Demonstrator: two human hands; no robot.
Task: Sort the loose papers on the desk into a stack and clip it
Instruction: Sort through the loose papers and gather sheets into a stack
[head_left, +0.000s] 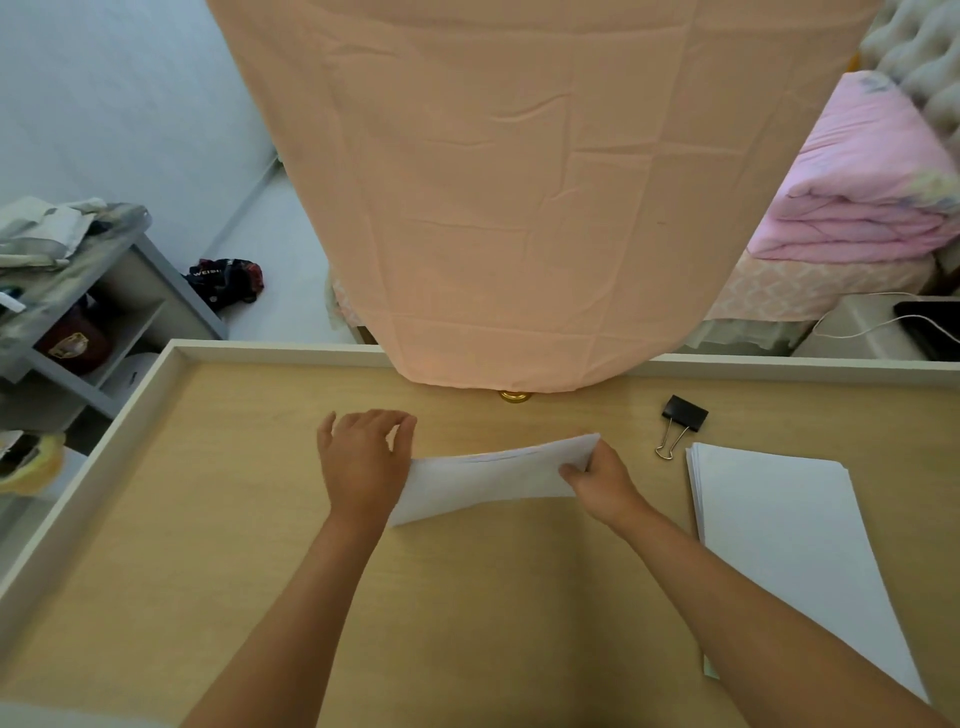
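Now: a bowed sheaf between two hands

Mid-frame, the left hand (363, 462) and right hand (602, 483) each keep a grip clenched on one end of a thin white paper sheaf (488, 478), which bows above the pale wood-grain surface (208, 519). At right lies a flat white stack (779, 530), its near corner hidden by the forearm. A black binder clip (683, 421) with wire handles sits just above it in the frame.
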